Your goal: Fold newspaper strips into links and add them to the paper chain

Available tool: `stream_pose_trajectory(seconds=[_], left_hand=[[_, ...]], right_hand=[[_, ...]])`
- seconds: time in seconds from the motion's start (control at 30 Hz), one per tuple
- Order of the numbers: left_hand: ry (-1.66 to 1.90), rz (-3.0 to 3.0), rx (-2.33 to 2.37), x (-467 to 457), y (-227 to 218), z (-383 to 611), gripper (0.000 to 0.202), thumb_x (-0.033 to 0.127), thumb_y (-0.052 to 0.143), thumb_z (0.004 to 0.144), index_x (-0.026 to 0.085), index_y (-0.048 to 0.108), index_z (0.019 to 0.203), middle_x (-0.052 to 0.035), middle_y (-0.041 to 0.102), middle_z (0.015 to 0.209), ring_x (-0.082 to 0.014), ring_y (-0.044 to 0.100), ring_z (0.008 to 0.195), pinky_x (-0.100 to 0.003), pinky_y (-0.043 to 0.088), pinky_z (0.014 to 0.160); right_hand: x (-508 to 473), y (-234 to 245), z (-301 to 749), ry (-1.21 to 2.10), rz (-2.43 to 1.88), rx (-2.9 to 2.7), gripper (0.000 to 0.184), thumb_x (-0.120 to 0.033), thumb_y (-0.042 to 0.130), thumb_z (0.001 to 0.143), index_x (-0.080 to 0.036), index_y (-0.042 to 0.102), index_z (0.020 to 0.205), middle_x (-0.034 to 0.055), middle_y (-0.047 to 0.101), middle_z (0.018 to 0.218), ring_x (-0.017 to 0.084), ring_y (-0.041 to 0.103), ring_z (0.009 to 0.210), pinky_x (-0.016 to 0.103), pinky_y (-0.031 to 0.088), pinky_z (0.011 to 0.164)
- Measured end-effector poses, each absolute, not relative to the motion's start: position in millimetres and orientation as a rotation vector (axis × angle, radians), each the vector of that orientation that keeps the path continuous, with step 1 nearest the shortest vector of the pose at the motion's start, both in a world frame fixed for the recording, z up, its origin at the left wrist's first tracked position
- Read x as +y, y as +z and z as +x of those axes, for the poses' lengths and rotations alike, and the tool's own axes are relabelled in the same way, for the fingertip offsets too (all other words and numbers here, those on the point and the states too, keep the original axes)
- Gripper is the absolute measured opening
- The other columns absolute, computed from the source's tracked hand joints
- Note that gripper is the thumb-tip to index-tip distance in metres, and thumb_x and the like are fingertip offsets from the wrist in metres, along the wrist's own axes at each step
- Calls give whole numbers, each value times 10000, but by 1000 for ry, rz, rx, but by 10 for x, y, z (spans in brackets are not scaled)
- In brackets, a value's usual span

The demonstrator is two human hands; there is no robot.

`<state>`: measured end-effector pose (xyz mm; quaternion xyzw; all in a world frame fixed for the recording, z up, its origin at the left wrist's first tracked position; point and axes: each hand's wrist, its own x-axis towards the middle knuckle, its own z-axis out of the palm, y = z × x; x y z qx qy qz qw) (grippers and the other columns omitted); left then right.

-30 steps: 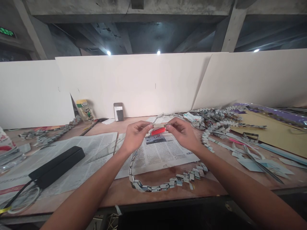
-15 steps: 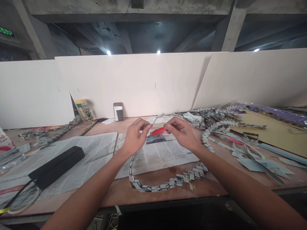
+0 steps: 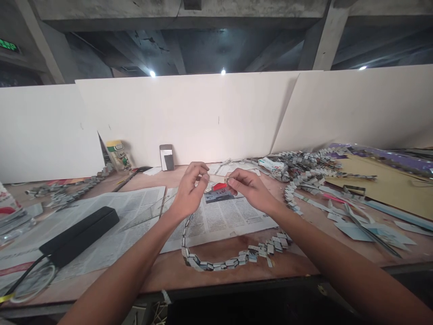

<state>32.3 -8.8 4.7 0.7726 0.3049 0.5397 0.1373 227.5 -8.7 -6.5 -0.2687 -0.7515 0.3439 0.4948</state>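
A narrow pale paper strip [image 3: 217,179] stretches between my two hands above the newspaper. My right hand [image 3: 249,187] pinches its right end between thumb and fingers. At the other end, the curled fingers and thumb of my left hand [image 3: 192,188] close on the strip, though the contact is small and hard to see. Just below the strip, a red object [image 3: 219,186] shows partly behind my right fingers; its kind is unclear. A chain of folded paper links [image 3: 211,266] curves across the table in front, with its upper left end passing behind my left wrist.
Newspaper sheets [image 3: 233,222] cover part of the table, with a clear set square [image 3: 147,213] and a black case [image 3: 80,234] at left. A phone [image 3: 166,157] leans on the white board [image 3: 189,122]. Piled paper chains [image 3: 304,164] and scissors [image 3: 370,232] lie right.
My right hand has moved slightly left, closer to my left hand, and the strip appears broader side on. My left hand has shifted a little left and up. More of the red object is covered.
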Motion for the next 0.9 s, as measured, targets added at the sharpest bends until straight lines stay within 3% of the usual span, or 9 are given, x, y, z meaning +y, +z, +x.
stream_pose_trajectory(seconds=[0.1,0.4,0.53,0.73,0.9], left_hand=[[1516,2171,887,-78,33,329,178,284,411,897,188,505,780,-61,535,1068,-174,510,949,-280,409,771],[1469,2242,950,-27,36,290,222,354,449,885,185,575,817,-49,622,855,-176,543,802,-298,415,728],[1433,2232,989,-53,41,298,225,364,473,873,192,616,852,-54,651,908,-183,568,848,-299,428,737],[1391,2278,914,-69,52,295,314,337,570,816,232,594,1111,-67,636,1092,-193,584,908,-320,469,775],[1220,2110,808,-29,85,244,265,356,631,767,198,658,978,-66,698,875,-192,627,798,-331,499,732]], right_hand=[[-76,-91,2263,828,-701,-1869,230,-384,532,853,-170,575,781,-3,504,671,116,479,617,262,412,600],[-149,-118,2196,732,-757,-2006,236,-374,489,875,-182,603,799,25,566,743,134,509,666,271,413,614],[-153,-120,2182,718,-777,-2012,295,-381,449,890,-174,540,701,6,520,666,124,482,612,268,397,595],[-142,-63,2242,820,-776,-1998,330,-376,415,904,-186,456,637,-20,440,607,118,443,578,263,371,588],[-118,-65,2296,905,-795,-1993,285,-331,436,883,-190,464,636,-28,441,574,116,438,537,260,372,563]])
